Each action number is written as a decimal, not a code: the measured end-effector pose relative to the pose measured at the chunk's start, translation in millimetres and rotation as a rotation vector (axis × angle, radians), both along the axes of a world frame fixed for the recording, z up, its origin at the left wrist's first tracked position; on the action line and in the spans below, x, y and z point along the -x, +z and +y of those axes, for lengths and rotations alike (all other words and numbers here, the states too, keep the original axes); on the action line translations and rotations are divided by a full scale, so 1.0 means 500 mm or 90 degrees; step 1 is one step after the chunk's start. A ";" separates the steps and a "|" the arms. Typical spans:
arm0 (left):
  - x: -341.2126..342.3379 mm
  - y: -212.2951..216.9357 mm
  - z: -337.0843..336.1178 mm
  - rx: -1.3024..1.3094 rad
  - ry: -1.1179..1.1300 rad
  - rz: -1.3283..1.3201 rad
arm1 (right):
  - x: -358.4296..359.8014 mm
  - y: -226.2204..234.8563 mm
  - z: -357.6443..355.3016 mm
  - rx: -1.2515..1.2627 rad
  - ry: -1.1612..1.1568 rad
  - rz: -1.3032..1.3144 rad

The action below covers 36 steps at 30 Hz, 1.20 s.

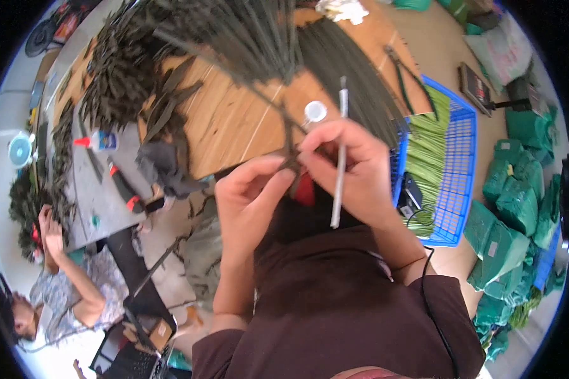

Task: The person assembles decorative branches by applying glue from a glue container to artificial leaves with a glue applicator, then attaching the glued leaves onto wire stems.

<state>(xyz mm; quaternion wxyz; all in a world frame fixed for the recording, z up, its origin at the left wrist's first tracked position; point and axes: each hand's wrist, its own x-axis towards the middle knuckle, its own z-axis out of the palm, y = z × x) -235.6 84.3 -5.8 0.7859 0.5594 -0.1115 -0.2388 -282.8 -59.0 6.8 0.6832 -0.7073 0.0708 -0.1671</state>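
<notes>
Now pinching a dark green stem [288,136] just off the near edge of the wooden tabletop [224,120], thumb and forefinger of the left hand [246,199] closed on it. Carrying a white stick [339,192] across the curled fingers of the right hand [360,167], fingertips beside the stem; cannot tell whether touching. Bare wood for moving across the tabletop's near left; crowded by stem bundles [344,60] at its far side and right. Pliers [399,76] along its right edge, blue basket [458,177] just beyond. Left of the tabletop, a grey table [117,218] with a glue bottle [102,140]; farther left, a co-worker [76,290]. Well right of it, green packages [515,208].
</notes>
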 end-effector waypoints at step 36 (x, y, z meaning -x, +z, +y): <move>0.002 0.055 0.012 -0.191 -0.097 -0.128 | 0.018 0.044 -0.008 -0.078 0.100 -0.012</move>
